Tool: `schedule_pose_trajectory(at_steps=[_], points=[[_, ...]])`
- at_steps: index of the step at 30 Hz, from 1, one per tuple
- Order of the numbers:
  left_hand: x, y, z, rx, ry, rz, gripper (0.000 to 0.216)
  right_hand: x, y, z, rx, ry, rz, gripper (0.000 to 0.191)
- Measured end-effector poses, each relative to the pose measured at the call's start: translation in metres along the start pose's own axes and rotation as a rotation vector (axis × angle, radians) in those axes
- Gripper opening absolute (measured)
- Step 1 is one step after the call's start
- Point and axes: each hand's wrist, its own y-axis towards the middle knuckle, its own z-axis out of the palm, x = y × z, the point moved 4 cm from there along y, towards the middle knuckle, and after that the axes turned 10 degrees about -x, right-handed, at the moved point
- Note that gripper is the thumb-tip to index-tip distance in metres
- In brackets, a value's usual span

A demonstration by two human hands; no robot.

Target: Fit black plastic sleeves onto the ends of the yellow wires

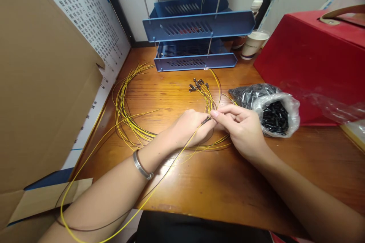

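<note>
My left hand (pixel 192 127) is closed on a thin yellow-and-black wire (pixel 179 153); a small dark piece (pixel 207 119) shows on it by the fingertips. Meeting it there, my right hand (pixel 243 127) pinches the same wire between thumb and forefinger. From my left hand the wire drops over the forearm and loops at lower left. Just beyond my hands lies a bunch of dark wire ends (pixel 199 84). A large coil of yellow and black wires (pixel 121 100) curves round to the left and passes beneath my hands. Exactly what sits between the fingertips is hidden.
An open plastic bag (pixel 293 115) of small black tubular parts stands right of my right hand. Blue tiered trays (pixel 196 62) rise at the back, beside a paper cup (pixel 253 45) and a bottle (pixel 256 5). A red box (pixel 313 68) is at right, cardboard (pixel 42 83) at left.
</note>
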Motion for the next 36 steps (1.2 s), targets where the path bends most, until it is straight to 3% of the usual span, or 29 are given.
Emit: schedule_pose_trajectory(at_steps=[16, 22, 27, 32, 36], points=[[-0.0019, -0.0002, -0.0005, 0.011, -0.025, 0.005, 0.05, 0.0009, -0.0003, 0.0015, 0.018, -0.005, 0.017, 0.026], [-0.0018, 0.0, -0.0005, -0.008, -0.04, -0.013, 0.053, 0.0019, 0.001, -0.0012, -0.05, 0.051, 0.038, 0.03], [-0.0041, 0.0, -0.0021, -0.005, -0.038, -0.011, 0.051, 0.0009, 0.0005, 0.0005, -0.002, 0.022, 0.024, 0.027], [-0.0053, -0.0001, -0.0029, -0.01, -0.035, -0.025, 0.054, 0.0025, 0.0012, -0.0021, -0.071, 0.076, 0.037, 0.028], [-0.0044, 0.0003, -0.0018, 0.003, -0.033, -0.024, 0.05, 0.0009, 0.0, 0.0003, -0.007, 0.055, 0.031, 0.026]])
